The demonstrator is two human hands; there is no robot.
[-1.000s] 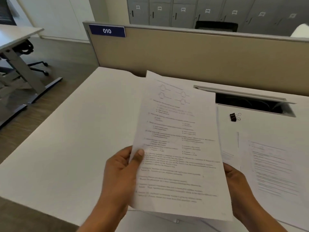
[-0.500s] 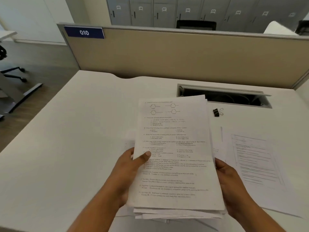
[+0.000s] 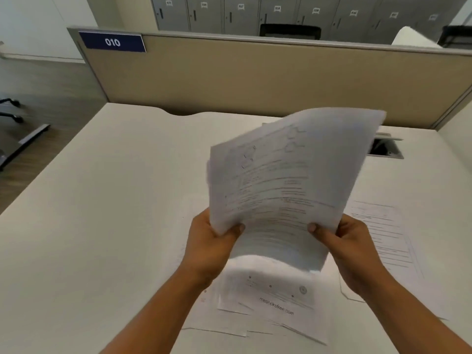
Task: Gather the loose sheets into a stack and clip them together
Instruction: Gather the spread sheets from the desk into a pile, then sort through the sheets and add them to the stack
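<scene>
Sheets [image 3: 281, 190] pinched by both hands' fingers [image 3: 240, 228], white desk [image 3: 102, 200] — beige partition [image 3: 255, 80], grey lockers [image 3: 255, 14] behind

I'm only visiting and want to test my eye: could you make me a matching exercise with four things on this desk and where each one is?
Things:
1. left hand
2. right hand
3. lifted sheets
4. blue 010 sign

Places:
A. top left corner of the beige partition
B. held up over the desk in both hands
C. gripping the bundle's lower right corner
D. gripping the bundle's lower left corner

Pairs: 1-D, 2-C, 3-B, 4-A
</scene>
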